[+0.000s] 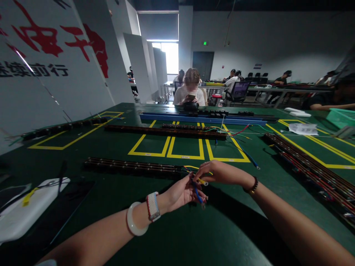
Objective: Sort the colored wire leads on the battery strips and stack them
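My left hand [181,192] and my right hand [217,171] meet above the green table, at the right end of a long dark terminal strip [133,166]. The left hand's fingers are pinched on a blue wire [197,195] that hangs down from them. The right hand's fingers are curled and pinch a yellow wire [202,181] with a small sleeve on its end. Both wires run from the end of the strip. A white bangle and a watch band sit on my left wrist, a bead bracelet on my right.
More dark strips [166,131] with loose coloured wires lie farther back, and another strip [313,166] runs along the right. Yellow tape boxes [185,157] mark the table. A white pad [24,210] lies at the left, a green bin [341,118] at far right. Seated people work behind.
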`<state>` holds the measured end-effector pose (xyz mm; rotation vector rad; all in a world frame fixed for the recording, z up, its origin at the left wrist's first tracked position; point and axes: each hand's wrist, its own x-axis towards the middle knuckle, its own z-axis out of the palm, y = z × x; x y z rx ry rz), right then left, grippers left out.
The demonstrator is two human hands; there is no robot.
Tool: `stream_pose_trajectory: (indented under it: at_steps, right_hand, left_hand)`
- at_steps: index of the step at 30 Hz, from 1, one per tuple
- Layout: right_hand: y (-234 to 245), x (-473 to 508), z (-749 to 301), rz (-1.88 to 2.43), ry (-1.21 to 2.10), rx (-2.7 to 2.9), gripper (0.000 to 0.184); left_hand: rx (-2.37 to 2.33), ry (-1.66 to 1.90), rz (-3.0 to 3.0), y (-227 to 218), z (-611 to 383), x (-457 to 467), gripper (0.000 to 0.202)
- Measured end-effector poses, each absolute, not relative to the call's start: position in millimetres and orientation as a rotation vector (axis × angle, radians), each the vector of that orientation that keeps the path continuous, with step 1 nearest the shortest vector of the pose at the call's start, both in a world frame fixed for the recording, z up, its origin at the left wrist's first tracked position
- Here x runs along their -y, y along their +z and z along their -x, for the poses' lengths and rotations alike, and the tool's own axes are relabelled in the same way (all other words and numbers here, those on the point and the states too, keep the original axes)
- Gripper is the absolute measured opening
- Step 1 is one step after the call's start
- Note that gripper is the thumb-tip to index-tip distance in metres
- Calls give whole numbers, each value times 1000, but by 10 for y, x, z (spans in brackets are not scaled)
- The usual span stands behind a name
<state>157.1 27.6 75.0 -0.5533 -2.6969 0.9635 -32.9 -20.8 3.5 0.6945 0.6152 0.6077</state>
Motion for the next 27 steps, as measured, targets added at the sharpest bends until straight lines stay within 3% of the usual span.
stream_pose_trajectory:
  at_steps: [3,10,21,24,27]
  right_hand:
    - [780,-293,-1562,711,942,2608,28]
    - [782,-357,-1339,855,615,2576,34]
    - [681,-537,-313,732,45,2818,22]
    - [656,-584,-254,735,78,2857,21]
    - [763,-590,-416,637,408,2765,27]
  left_hand:
    - [-606,602,-702,47,326,219,48]
    - [-681,631,-791,46,295,251,26]
    - [-615,569,-762,-22,332,202,30]
    - [-589,579,-730,-64,327,190,31]
    - [-589,577,-700,-43,318,191,29]
